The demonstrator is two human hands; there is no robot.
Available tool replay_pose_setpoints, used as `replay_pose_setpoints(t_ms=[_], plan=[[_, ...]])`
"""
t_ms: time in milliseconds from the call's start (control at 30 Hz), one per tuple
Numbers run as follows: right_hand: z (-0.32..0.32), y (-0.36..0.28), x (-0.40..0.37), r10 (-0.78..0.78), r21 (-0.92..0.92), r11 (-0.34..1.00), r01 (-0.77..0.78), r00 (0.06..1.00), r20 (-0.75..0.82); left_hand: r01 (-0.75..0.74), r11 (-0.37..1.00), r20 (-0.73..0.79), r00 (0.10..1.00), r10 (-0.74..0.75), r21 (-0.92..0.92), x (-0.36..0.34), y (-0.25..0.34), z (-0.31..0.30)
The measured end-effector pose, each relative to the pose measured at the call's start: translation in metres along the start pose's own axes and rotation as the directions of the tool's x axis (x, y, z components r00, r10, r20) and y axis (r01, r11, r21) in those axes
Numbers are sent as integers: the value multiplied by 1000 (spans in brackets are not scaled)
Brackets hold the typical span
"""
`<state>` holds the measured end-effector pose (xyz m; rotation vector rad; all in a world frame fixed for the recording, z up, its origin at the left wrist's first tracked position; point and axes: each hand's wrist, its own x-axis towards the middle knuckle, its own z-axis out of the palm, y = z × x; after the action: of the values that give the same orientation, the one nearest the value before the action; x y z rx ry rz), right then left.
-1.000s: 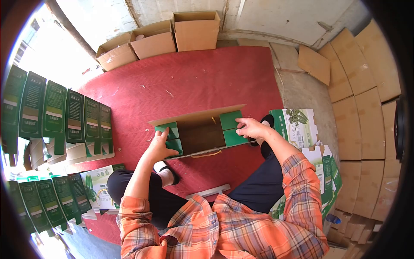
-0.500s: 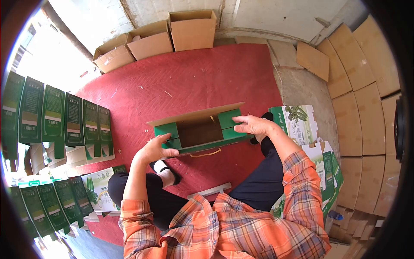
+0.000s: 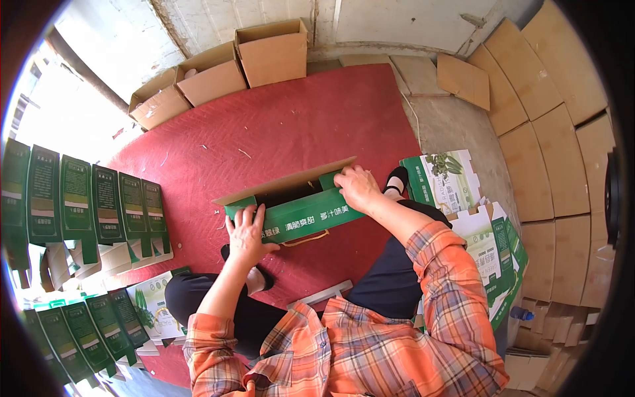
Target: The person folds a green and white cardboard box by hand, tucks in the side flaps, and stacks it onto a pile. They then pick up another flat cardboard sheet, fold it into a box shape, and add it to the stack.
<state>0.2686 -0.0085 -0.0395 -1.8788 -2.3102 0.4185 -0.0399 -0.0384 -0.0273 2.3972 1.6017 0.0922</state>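
One open box sat over the red carpet. Left hand: fingers apart on the green flap; uneven pressure there could have creased the board. Right hand: fingers bent over the flap's edge, clamping not discernible; premature release could have caused springback. White lettering crossed the flap; the rear flap was plain brown.
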Motion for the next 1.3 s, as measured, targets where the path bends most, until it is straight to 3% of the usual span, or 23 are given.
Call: replay_pose_setpoints(t_ms=[67, 233, 367, 433, 667, 967, 1133, 1300], plan=[[12, 2, 0, -14, -33, 999, 14, 1000, 3, 11, 996, 38, 999, -14, 94, -3, 5, 3], [3, -30, -24, -112, -51, 992, 117, 989, 97, -42, 992, -17, 999, 44, 122, -5, -1, 21], [29, -48, -42, -168, -250, 951, 183, 982, 81, -115, 982, -81, 989, 127, 148, -6, 2, 32], [41, -52, -40, -148, -350, 930, 115, 987, -68, -75, 995, -95, 992, 81, 64, -4, 4, 29], [38, -52, -39, -127, -261, 957, 129, 992, 23, -57, 995, -112, 992, 67, 86, -6, 9, 29], [52, -42, -36, -178, -196, 968, 158, 981, -84, -145, 989, -167, 975, 143, 1, -3, -1, 28], [50, -40, -35, -170, -220, 960, 175, 985, 45, -153, 988, -133, 980, 151, -6, -1, -3, 31], [55, -39, -36, -184, -234, 955, 182, 983, 14, -142, 990, -92, 986, 141, -5, -2, 0, 28]])
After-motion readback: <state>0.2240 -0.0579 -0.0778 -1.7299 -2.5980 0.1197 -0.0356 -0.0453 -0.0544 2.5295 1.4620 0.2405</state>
